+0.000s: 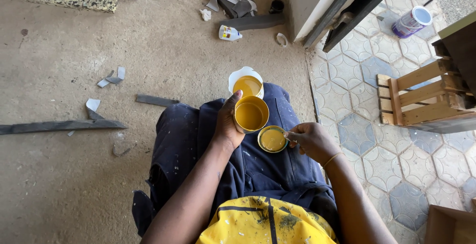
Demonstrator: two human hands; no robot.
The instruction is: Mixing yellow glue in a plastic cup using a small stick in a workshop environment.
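My left hand (227,124) grips a round tin (251,114) filled with yellow-ochre liquid, held above my lap. Just beyond it sits a white cup (246,82) holding the same yellow liquid, on my knee or on the floor just past it; I cannot tell which. My right hand (310,140) pinches the edge of the tin's round lid (272,139), whose inside is coated yellow; the lid rests flat on my dark blue trousers. A thin tool may be between the fingers, too small to tell.
Concrete floor at left carries grey strips (59,125), paper scraps (113,77) and a small white bottle (229,33). Patterned tiles lie at right with a wooden crate (421,97) and a purple jar (410,22). A door frame (322,6) stands ahead.
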